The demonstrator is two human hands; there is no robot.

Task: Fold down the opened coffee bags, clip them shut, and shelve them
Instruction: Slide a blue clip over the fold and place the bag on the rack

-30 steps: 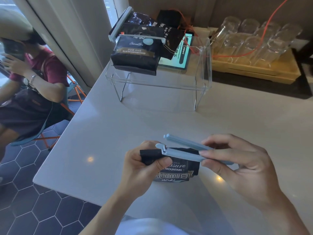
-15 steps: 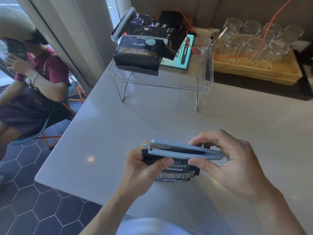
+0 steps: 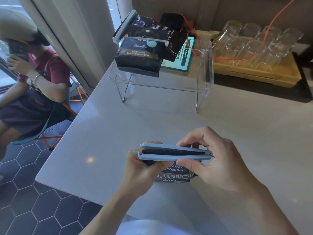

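Observation:
A small black coffee bag stands near the front of the pale counter. My left hand grips its folded top from the left. A long light-blue clip straddles the fold, its two bars nearly together with a thin strip of black bag between them. My right hand pinches the clip's right end between thumb and fingers. On a clear acrylic shelf at the back lie several clipped black coffee bags.
A wooden tray of upturned glasses sits at the back right, with an orange cable running over it. A tablet lies on the shelf. A seated person is beyond the counter's left edge, above a hexagon-tiled floor.
The clip's bars stood wide apart a second ago; my right hand has brought them down over the bag's folded top, so they are now almost together. My left hand kept its hold.

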